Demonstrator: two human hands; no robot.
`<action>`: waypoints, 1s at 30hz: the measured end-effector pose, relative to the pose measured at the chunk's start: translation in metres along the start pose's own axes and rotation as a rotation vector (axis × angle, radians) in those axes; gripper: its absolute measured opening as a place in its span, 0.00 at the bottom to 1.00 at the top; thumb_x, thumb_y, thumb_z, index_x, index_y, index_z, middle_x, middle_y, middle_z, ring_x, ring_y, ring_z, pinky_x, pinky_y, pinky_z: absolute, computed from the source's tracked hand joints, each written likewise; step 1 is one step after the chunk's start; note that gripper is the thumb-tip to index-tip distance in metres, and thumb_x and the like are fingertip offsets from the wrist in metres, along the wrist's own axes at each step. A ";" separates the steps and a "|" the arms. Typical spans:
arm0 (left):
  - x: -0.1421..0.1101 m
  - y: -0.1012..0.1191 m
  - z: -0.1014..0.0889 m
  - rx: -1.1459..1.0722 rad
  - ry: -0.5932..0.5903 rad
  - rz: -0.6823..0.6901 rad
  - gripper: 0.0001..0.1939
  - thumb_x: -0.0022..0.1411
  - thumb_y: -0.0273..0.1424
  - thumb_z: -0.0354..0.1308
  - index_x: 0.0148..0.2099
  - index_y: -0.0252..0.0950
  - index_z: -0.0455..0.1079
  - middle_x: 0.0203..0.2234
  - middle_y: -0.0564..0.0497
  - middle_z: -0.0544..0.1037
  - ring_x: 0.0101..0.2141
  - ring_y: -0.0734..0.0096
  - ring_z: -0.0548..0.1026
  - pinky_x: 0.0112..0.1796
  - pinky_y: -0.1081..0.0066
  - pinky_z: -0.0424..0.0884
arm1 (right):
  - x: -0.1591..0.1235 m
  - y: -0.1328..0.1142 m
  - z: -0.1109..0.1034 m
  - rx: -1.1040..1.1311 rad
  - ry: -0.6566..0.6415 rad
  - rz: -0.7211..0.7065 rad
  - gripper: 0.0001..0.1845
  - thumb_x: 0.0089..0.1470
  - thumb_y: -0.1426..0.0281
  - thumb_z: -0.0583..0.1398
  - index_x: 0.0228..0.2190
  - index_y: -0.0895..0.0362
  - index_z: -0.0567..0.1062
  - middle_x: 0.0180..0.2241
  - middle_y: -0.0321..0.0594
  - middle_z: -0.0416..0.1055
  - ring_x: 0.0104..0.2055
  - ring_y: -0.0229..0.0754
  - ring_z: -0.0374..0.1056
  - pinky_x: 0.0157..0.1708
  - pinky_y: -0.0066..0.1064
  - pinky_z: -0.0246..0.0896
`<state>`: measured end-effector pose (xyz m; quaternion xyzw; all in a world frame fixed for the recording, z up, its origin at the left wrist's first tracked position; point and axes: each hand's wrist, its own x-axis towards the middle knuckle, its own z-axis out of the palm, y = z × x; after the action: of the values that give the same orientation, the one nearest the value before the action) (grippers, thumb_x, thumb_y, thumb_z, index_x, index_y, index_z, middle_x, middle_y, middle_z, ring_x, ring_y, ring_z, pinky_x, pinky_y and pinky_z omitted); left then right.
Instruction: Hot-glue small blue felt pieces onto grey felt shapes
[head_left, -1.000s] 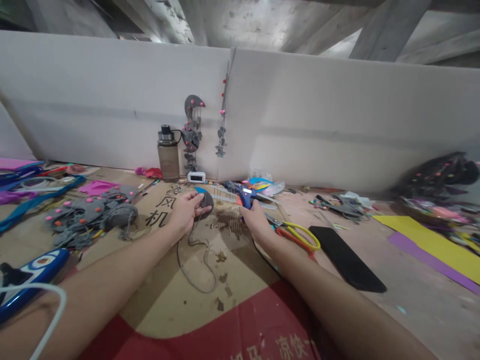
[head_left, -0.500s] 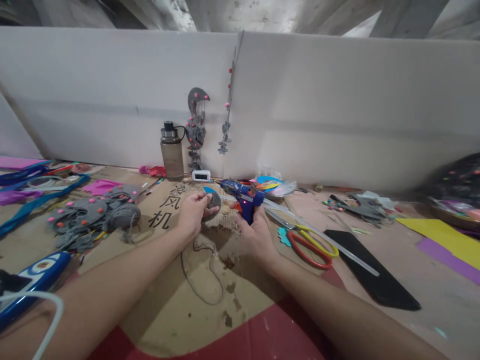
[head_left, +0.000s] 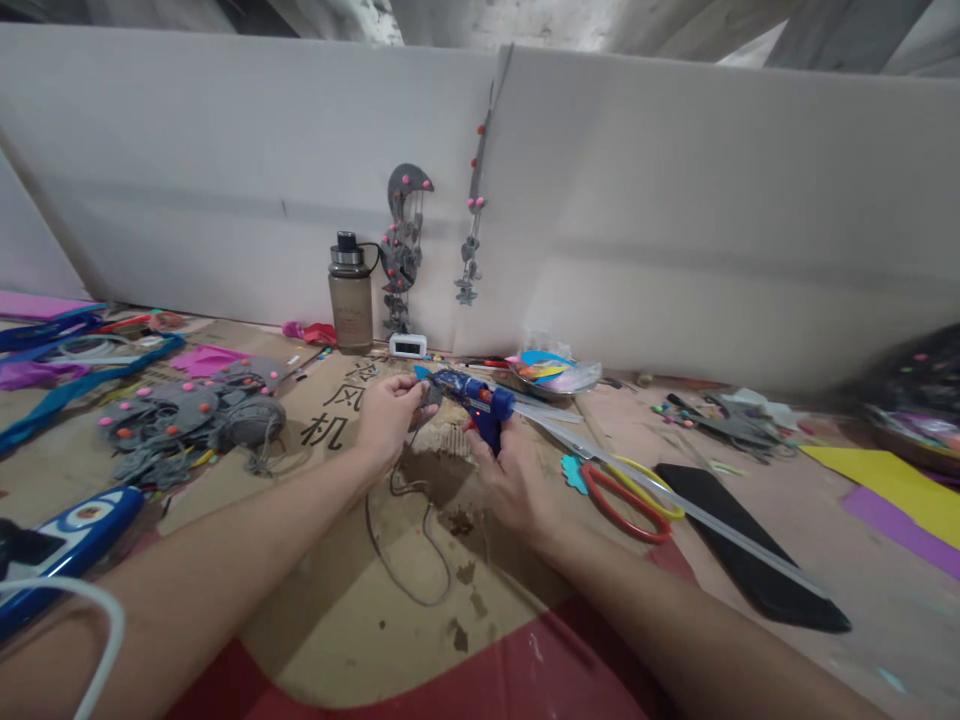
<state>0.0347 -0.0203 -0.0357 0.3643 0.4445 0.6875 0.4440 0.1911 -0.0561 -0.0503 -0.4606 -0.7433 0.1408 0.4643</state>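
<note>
My right hand (head_left: 514,480) is wrapped around the handle of a blue hot glue gun (head_left: 480,398), a small red light showing on it. A long clear glue stick (head_left: 705,525) extends from its rear toward the lower right. The nozzle end is over a small grey felt piece (head_left: 433,396), pinched by my left hand (head_left: 391,415). A bit of blue (head_left: 421,372) shows at the fingertips; whether it is attached to the felt cannot be told. Below hangs a thin grey cord (head_left: 397,582), looped over the cardboard (head_left: 330,630).
Red-and-yellow-handled scissors (head_left: 626,510) and a black flat slab (head_left: 750,550) lie to the right. Grey felt pieces with pink balls (head_left: 176,420) are heaped left. A bottle (head_left: 351,310) and small white display (head_left: 408,346) stand behind, near hanging felt ornaments (head_left: 401,250).
The glue gun has moved left and its nozzle now overlaps the felt piece. The glue stick has swung with it. The whole view has shifted slightly.
</note>
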 end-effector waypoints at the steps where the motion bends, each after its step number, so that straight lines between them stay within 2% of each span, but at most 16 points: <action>1: 0.000 0.000 0.000 0.000 0.002 0.000 0.13 0.40 0.34 0.68 0.27 0.31 0.71 0.20 0.54 0.70 0.23 0.79 0.69 0.29 0.72 0.77 | 0.000 0.000 0.000 -0.009 0.001 -0.006 0.19 0.58 0.64 0.51 0.48 0.60 0.67 0.44 0.50 0.72 0.44 0.49 0.68 0.46 0.41 0.62; 11: 0.002 -0.004 -0.002 0.036 -0.022 0.041 0.13 0.39 0.34 0.68 0.24 0.32 0.71 0.18 0.56 0.69 0.21 0.80 0.68 0.30 0.70 0.76 | 0.001 -0.001 0.000 0.007 -0.028 -0.001 0.18 0.58 0.65 0.51 0.48 0.61 0.66 0.45 0.52 0.71 0.44 0.49 0.68 0.46 0.41 0.62; 17: 0.006 -0.006 -0.004 0.068 -0.015 0.055 0.12 0.40 0.34 0.68 0.24 0.32 0.71 0.17 0.56 0.69 0.20 0.78 0.69 0.30 0.69 0.76 | 0.002 -0.002 -0.001 0.029 -0.026 -0.008 0.17 0.57 0.66 0.51 0.46 0.58 0.67 0.43 0.50 0.72 0.43 0.50 0.68 0.46 0.43 0.62; 24: 0.008 -0.007 -0.006 0.153 0.006 0.075 0.10 0.42 0.34 0.66 0.25 0.32 0.72 0.18 0.54 0.72 0.21 0.75 0.72 0.29 0.71 0.75 | 0.002 -0.002 -0.001 0.026 -0.029 0.003 0.16 0.58 0.65 0.51 0.46 0.59 0.68 0.42 0.50 0.72 0.44 0.50 0.68 0.46 0.43 0.62; 30: 0.008 -0.007 -0.007 0.146 -0.010 0.097 0.11 0.43 0.35 0.66 0.28 0.32 0.73 0.20 0.52 0.74 0.23 0.75 0.72 0.31 0.70 0.75 | 0.002 -0.002 -0.002 0.033 -0.013 0.000 0.19 0.57 0.65 0.52 0.48 0.59 0.67 0.45 0.51 0.71 0.45 0.50 0.68 0.47 0.42 0.62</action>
<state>0.0274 -0.0130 -0.0439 0.4200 0.4731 0.6722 0.3846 0.1917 -0.0556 -0.0465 -0.4518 -0.7440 0.1560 0.4669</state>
